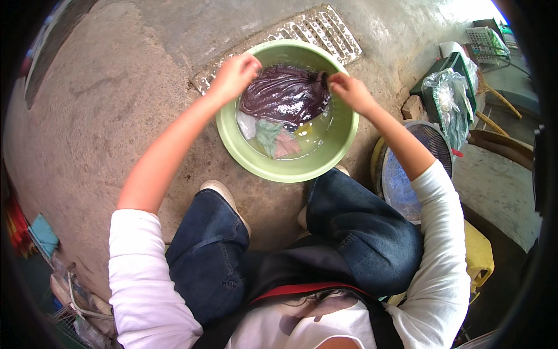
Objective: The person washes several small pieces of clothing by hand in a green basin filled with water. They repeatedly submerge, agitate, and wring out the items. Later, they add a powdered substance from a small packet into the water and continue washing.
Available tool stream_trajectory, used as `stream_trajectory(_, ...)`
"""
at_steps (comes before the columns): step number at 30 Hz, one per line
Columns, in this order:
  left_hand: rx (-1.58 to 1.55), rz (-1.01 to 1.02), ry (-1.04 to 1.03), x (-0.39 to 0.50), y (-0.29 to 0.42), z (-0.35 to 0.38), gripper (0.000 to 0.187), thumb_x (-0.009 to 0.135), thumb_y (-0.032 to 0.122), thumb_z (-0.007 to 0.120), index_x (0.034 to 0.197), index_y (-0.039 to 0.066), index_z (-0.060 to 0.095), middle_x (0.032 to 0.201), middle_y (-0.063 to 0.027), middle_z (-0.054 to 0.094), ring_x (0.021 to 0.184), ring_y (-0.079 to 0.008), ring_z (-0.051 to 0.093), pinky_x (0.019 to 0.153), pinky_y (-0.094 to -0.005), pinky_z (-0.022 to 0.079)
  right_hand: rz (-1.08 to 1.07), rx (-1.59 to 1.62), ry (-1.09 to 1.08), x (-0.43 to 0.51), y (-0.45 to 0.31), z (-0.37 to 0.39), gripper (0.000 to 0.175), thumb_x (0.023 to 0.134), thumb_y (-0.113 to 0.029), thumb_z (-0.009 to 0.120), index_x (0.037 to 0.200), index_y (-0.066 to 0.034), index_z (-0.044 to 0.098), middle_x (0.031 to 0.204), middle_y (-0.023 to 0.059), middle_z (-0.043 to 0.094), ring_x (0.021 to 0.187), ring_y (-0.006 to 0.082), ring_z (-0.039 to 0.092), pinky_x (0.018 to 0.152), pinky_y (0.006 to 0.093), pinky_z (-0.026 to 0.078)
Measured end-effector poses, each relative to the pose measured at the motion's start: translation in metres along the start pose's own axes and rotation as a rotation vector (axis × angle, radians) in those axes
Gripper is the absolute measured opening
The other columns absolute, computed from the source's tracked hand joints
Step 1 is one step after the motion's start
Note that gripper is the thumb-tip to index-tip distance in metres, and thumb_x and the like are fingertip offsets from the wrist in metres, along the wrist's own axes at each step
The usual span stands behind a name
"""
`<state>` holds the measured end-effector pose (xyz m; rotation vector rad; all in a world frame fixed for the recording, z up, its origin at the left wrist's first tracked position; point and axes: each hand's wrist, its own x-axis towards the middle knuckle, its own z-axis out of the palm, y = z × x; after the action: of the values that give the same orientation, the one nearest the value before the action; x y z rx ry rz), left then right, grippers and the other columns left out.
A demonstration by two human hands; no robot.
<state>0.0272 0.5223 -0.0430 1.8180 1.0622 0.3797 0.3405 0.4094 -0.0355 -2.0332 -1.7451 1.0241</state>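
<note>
A light green plastic basin (285, 176) holds water and wet cloth in front of my feet. In it a dark maroon garment (285, 98) lies bunched and glistening at the water's surface. My left hand (237, 74), slightly blurred, is over the basin's upper left rim with its fingers curled by the garment's edge; whether it grips cloth is unclear. At the right side, the fingertips of my right hand (352, 90) pinch at the garment's gathered end. Pale green cloth (267, 134), pink cloth (287, 145) and white cloth (246, 124) lie lower in the water.
Beyond the basin is a wet slotted drain cover (322, 32) set in the concrete floor (109, 100). Round mesh sieves (399, 192) lean close to my right knee. Further right are a green crate (453, 65), a plastic bag (447, 96) and a yellow plastic object (479, 257).
</note>
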Motion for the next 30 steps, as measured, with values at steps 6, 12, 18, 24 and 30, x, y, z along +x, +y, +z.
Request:
stream_trajectory(6,0.863,0.359,-0.256,-0.013,-0.027,0.082,0.071,0.083,0.032,0.063,0.143,0.013,0.030,0.149,-0.0135,0.027,0.140,-0.0314,0.021,0.113,-0.0445,0.021,-0.151,-0.626,-0.157,-0.015,-0.011,0.101,0.072,0.088,-0.050,0.051,0.147,-0.0184,0.023,0.152,0.0163,0.019,0.139,0.0417,0.017,0.111,0.0537,0.021)
stream_trajectory(12,1.091,0.258,-0.256,0.011,-0.062,0.114,0.082,0.084,0.062,0.049,0.150,0.029,0.015,0.157,-0.0076,0.012,0.144,-0.0287,0.007,0.116,-0.0463,0.004,-0.015,-0.781,0.068,0.007,0.003,0.142,0.085,0.078,-0.068,0.052,0.149,-0.0344,0.019,0.156,0.0107,0.010,0.139,0.0492,0.005,0.105,0.0684,0.014)
stream_trajectory(18,1.215,0.104,-0.549,0.029,-0.065,0.134,0.073,0.089,0.058,0.041,0.150,0.029,0.014,0.154,-0.0072,0.022,0.143,-0.0304,0.016,0.116,-0.0471,0.003,0.089,-0.632,0.063,0.013,0.024,0.171,0.067,0.081,-0.052,0.059,0.142,-0.0350,0.035,0.151,0.0090,0.024,0.134,0.0479,0.020,0.103,0.0646,0.024)
stream_trajectory(24,0.787,0.282,-0.114,0.035,-0.072,0.136,0.030,0.089,0.025,0.057,0.117,0.013,0.058,0.124,-0.0085,0.054,0.116,-0.0259,0.049,0.091,-0.0444,0.043,0.205,-0.044,0.336,0.026,0.031,0.162,0.056,0.073,-0.001,0.063,0.125,-0.0201,0.051,0.132,0.0234,0.040,0.101,0.0456,0.054,0.090,0.0478,0.047)
stream_trajectory(30,-0.982,-0.459,0.002,0.030,-0.051,0.126,0.044,0.096,0.041,0.043,0.118,0.005,0.055,0.116,-0.0115,0.060,0.108,-0.0243,0.057,0.097,-0.0394,0.042,0.101,0.557,0.473,0.025,-0.016,0.108,0.042,0.071,0.000,0.065,0.111,-0.0061,0.056,0.097,0.0095,0.063,0.084,0.0169,0.062,0.075,0.0294,0.051)
